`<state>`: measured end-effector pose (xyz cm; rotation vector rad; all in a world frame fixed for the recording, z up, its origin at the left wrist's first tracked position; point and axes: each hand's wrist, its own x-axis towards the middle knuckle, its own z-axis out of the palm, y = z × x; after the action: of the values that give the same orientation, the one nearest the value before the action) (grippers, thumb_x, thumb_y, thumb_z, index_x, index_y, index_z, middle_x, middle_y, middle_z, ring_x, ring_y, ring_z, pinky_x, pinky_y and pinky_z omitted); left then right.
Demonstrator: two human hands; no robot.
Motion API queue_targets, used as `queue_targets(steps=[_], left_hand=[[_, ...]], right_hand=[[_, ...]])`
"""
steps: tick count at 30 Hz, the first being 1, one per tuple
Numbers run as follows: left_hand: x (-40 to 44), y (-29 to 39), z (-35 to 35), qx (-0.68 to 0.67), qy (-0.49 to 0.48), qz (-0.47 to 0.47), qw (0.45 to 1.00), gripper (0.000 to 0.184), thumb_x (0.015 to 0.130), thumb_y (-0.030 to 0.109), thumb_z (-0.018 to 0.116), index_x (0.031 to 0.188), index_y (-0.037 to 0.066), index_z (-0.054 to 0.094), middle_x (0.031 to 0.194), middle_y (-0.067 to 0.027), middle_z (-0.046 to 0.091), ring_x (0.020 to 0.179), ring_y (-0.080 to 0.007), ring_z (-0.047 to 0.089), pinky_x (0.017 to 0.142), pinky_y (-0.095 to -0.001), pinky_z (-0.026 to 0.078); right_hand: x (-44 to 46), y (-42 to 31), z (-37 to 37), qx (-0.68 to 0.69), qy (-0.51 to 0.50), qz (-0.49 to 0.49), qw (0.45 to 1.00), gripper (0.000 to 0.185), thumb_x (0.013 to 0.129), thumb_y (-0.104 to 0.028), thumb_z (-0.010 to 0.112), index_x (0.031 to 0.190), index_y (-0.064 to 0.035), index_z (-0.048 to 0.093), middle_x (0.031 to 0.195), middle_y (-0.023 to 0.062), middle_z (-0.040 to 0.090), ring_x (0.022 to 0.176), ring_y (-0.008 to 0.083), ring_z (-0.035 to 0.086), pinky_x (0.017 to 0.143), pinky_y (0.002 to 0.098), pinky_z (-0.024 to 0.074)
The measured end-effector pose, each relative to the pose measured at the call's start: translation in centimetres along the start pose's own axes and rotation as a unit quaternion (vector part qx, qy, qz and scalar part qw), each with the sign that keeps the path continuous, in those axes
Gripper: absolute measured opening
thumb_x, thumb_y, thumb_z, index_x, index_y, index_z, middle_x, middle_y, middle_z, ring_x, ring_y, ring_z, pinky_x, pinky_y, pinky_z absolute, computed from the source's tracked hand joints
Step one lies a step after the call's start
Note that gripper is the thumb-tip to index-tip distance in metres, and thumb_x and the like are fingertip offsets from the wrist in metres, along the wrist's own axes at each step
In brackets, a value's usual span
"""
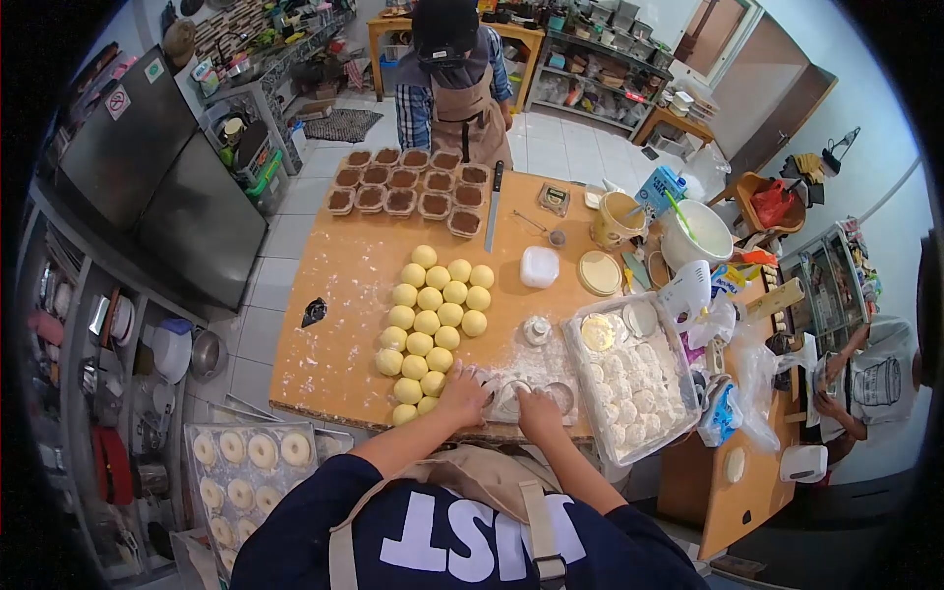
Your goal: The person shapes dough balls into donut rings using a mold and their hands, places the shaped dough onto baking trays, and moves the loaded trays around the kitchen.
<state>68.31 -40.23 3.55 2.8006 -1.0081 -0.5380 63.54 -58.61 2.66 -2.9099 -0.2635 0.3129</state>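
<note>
My left hand (463, 396) rests at the table's front edge beside the yellow dough balls (427, 324), its fingers spread at a floury patch. My right hand (538, 415) is closed at a small round white piece (509, 398); what its fingers grip is too small to make out. Just right of it is a round ring-like shape (560, 396) in the flour. A small floured metal object (537, 330) stands farther back. To the right sits a clear tray (678, 379) of floured round pieces, with flat discs (598, 332) near its far end.
A co-worker (462, 88) stands across the table (334, 295) behind cups of brown filling (403, 179) and a long knife (494, 202). Back right hold a bowl (696, 234) and mixer (685, 293). Ring-shaped dough (263, 451) lies lower left. Another person (836, 393) is at right.
</note>
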Motion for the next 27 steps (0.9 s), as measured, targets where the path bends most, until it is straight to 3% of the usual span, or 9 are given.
queue_targets(steps=[5, 8, 11, 13, 17, 21, 24, 26, 27], left_hand=[[0.4, -0.3, 1.1, -0.007, 0.012, 0.009, 1.000, 0.093, 0.056, 0.043, 0.079, 0.134, 0.015, 0.037, 0.127, -0.0187, 0.047, 0.127, -0.0338, 0.034, 0.107, -0.0534, 0.016], [1.6, -0.6, 3.0, -0.024, 0.024, 0.016, 0.999, 0.081, 0.056, 0.041, 0.078, 0.125, 0.012, 0.048, 0.123, -0.0220, 0.050, 0.127, -0.0354, 0.034, 0.107, -0.0528, 0.017], [1.8, 0.0, 0.3, 0.011, -0.081, 0.018, 0.996, 0.063, 0.056, 0.040, 0.077, 0.108, 0.010, 0.061, 0.121, -0.0220, 0.051, 0.125, -0.0374, 0.035, 0.106, -0.0519, 0.020], [1.8, -0.2, 0.7, 0.009, -0.064, 0.029, 0.997, 0.055, 0.055, 0.041, 0.076, 0.098, 0.009, 0.065, 0.120, -0.0223, 0.051, 0.123, -0.0384, 0.037, 0.105, -0.0515, 0.021], [1.2, -0.3, -0.7, -0.044, -0.100, 0.037, 0.993, 0.054, 0.052, 0.043, 0.076, 0.093, 0.009, 0.067, 0.123, -0.0219, 0.048, 0.121, -0.0378, 0.037, 0.105, -0.0503, 0.022], [-1.0, -1.8, -2.3, -0.098, 0.057, 0.034, 0.993, 0.059, 0.051, 0.045, 0.077, 0.092, 0.006, 0.064, 0.124, -0.0229, 0.043, 0.123, -0.0371, 0.032, 0.105, -0.0491, 0.023], [-3.8, -3.8, -5.2, -0.155, 0.120, -0.054, 0.979, 0.074, 0.051, 0.044, 0.078, 0.107, 0.002, 0.054, 0.126, -0.0237, 0.038, 0.123, -0.0377, 0.030, 0.105, -0.0474, 0.024], [-5.1, -5.9, -2.9, -0.182, 0.245, -0.138, 0.942, 0.086, 0.052, 0.042, 0.080, 0.118, 0.001, 0.044, 0.126, -0.0241, 0.035, 0.122, -0.0386, 0.030, 0.105, -0.0459, 0.024], [-5.9, -6.0, -4.3, -0.194, 0.214, -0.165, 0.943, 0.090, 0.051, 0.041, 0.081, 0.121, 0.001, 0.039, 0.128, -0.0243, 0.033, 0.122, -0.0389, 0.029, 0.105, -0.0452, 0.024]], right_hand=[[0.9, -1.0, -0.9, -0.014, -0.047, -0.006, 0.999, 0.026, 0.075, -0.005, 0.051, 0.100, -0.0020, 0.054, 0.084, 0.0191, 0.062, 0.087, 0.0347, 0.060, 0.074, 0.0454, 0.0467], [1.4, -0.7, -1.1, 0.000, -0.048, -0.007, 0.999, 0.032, 0.073, -0.003, 0.051, 0.105, -0.0030, 0.054, 0.085, 0.0213, 0.062, 0.086, 0.0359, 0.059, 0.073, 0.0449, 0.0467], [1.3, 0.6, -2.7, 0.087, -0.013, 0.049, 0.995, 0.035, 0.072, -0.002, 0.051, 0.107, -0.0050, 0.056, 0.086, 0.0217, 0.062, 0.085, 0.0369, 0.059, 0.073, 0.0443, 0.0469], [0.6, 2.6, -3.9, 0.142, 0.115, 0.065, 0.981, 0.035, 0.072, 0.000, 0.051, 0.105, -0.0059, 0.058, 0.084, 0.0208, 0.062, 0.082, 0.0361, 0.059, 0.072, 0.0415, 0.0473], [-1.1, 5.3, -8.9, 0.289, 0.337, 0.124, 0.887, 0.025, 0.078, 0.001, 0.051, 0.102, -0.0038, 0.059, 0.087, 0.0141, 0.062, 0.079, 0.0256, 0.060, 0.073, 0.0328, 0.0464], [-1.5, 8.3, -9.5, 0.441, 0.487, 0.207, 0.725, 0.019, 0.081, -0.001, 0.052, 0.099, -0.0004, 0.060, 0.090, 0.0120, 0.062, 0.082, 0.0222, 0.060, 0.077, 0.0311, 0.0453], [-1.0, 9.3, -4.2, 0.292, 0.323, 0.166, 0.885, 0.027, 0.078, 0.001, 0.052, 0.104, -0.0010, 0.059, 0.090, 0.0135, 0.062, 0.084, 0.0213, 0.059, 0.080, 0.0318, 0.0451], [0.1, 7.1, -0.7, 0.220, 0.150, 0.109, 0.958, 0.038, 0.072, 0.003, 0.050, 0.110, -0.0014, 0.058, 0.095, 0.0185, 0.062, 0.090, 0.0318, 0.059, 0.084, 0.0373, 0.0448], [0.5, 5.1, -0.4, 0.212, 0.103, 0.107, 0.966, 0.039, 0.071, 0.004, 0.050, 0.108, -0.0021, 0.059, 0.097, 0.0205, 0.061, 0.092, 0.0347, 0.058, 0.084, 0.0391, 0.0447]])
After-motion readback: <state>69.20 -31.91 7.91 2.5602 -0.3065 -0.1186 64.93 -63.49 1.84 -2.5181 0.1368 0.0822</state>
